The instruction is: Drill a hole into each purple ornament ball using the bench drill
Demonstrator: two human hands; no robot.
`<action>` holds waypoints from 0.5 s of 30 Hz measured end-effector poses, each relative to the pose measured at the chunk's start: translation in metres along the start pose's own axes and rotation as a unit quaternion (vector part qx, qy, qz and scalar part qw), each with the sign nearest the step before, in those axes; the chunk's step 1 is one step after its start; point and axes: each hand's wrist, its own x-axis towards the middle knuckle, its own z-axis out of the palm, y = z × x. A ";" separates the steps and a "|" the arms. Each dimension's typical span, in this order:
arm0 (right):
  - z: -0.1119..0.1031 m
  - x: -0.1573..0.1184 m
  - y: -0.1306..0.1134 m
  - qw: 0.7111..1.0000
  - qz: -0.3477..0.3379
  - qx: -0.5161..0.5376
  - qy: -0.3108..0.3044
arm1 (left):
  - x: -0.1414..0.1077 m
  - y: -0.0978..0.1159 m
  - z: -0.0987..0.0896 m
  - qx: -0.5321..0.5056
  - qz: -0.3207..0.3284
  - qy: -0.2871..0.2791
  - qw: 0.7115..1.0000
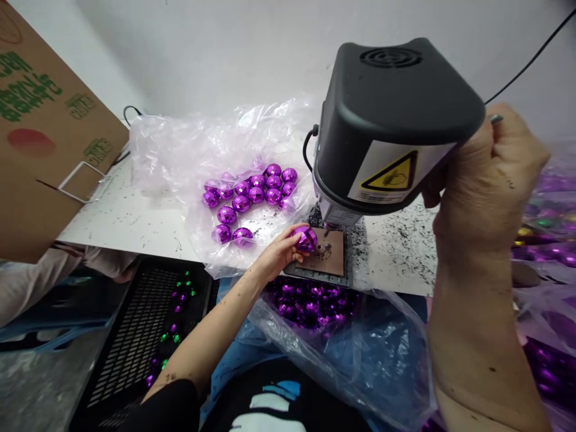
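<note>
My left hand (279, 252) pinches a shiny purple mirrored ball (306, 239) above the brown board (335, 255) on the base of a small bench drill press (400, 126). The ball is beside the drill bit (327, 231), on its left; I cannot tell whether they touch. My right hand (499, 156) is closed at the right side of the black motor housing. What its fingers wrap round is hidden behind the housing. Black shavings lie on the board and around the base.
Several purple balls (256, 195) rest on clear plastic (166, 162) to the left. A plastic bag of purple balls (310, 306) hangs below the table edge. A cardboard box (54, 132) and a black crate (130, 336) stand left, near another person's sleeve (36, 279). More bagged balls lie right.
</note>
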 end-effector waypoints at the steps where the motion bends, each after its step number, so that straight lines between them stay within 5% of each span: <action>1: 0.000 0.000 0.000 1.000 0.000 -0.004 0.001 | 0.001 -0.001 0.000 0.019 0.009 0.003 1.000; 5: 0.001 -0.001 -0.003 1.000 0.006 -0.013 0.007 | 0.007 -0.010 0.000 0.168 0.093 0.045 0.980; 8: 0.001 0.000 -0.004 1.000 0.004 -0.002 0.004 | 0.013 -0.016 0.002 0.309 0.170 0.079 0.932; 15: 0.001 0.000 -0.003 1.000 -0.018 -0.001 0.007 | 0.017 -0.025 0.010 0.495 0.208 0.106 0.837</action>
